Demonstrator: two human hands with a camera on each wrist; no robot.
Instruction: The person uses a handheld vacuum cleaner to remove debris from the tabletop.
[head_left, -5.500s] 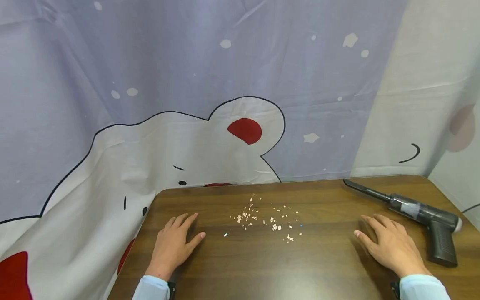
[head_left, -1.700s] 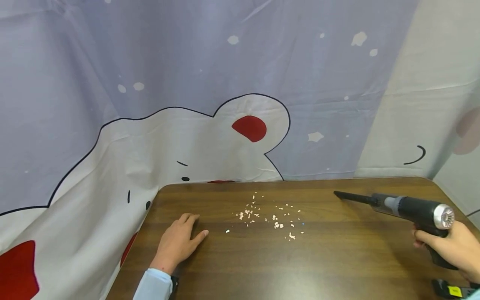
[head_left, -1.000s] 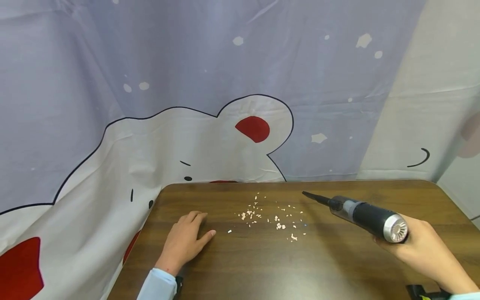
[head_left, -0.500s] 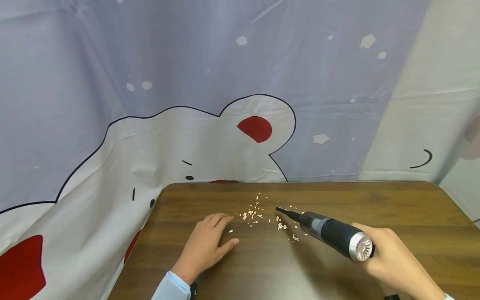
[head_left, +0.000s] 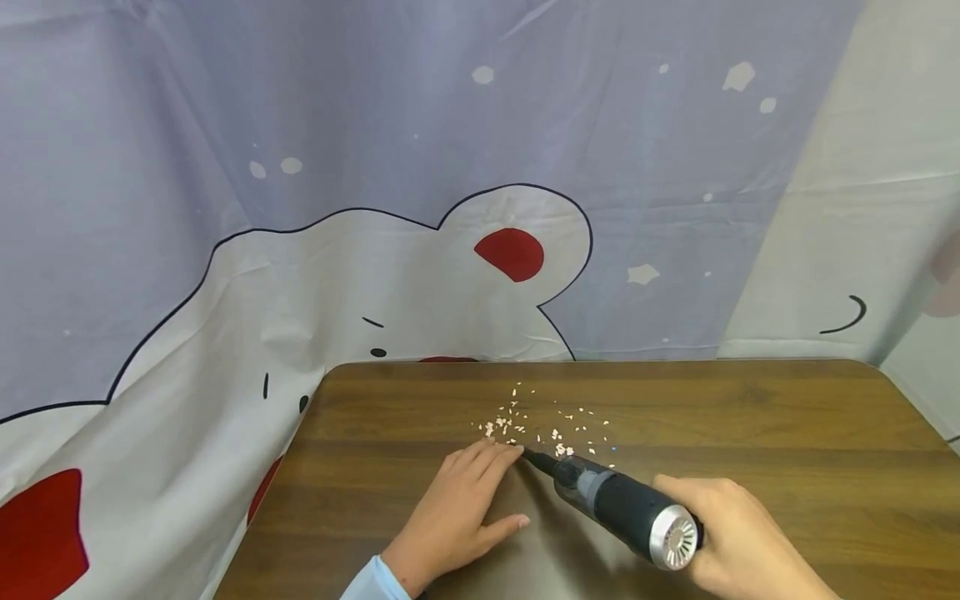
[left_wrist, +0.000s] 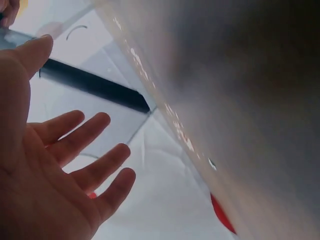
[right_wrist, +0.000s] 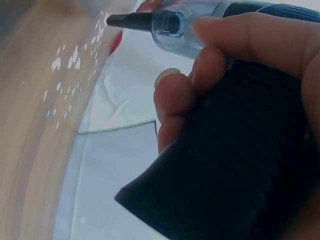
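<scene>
While the right hand [head_left: 735,529] grips the handle [right_wrist: 230,160] of a black vacuum [head_left: 626,510], moved from the counter's [head_left: 780,442] right side to its middle, left hand [head_left: 453,517] empty, fingers extended, shifted inward beside the nozzle [head_left: 542,461], pale crumbs [head_left: 561,451] scattered just beyond.

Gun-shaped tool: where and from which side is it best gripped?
Probably by its black handle, from the person's right, where the right hand holds it: the handle branches off the barrel, giving curled fingers room, while the slim nozzle points away, leftward.
</scene>
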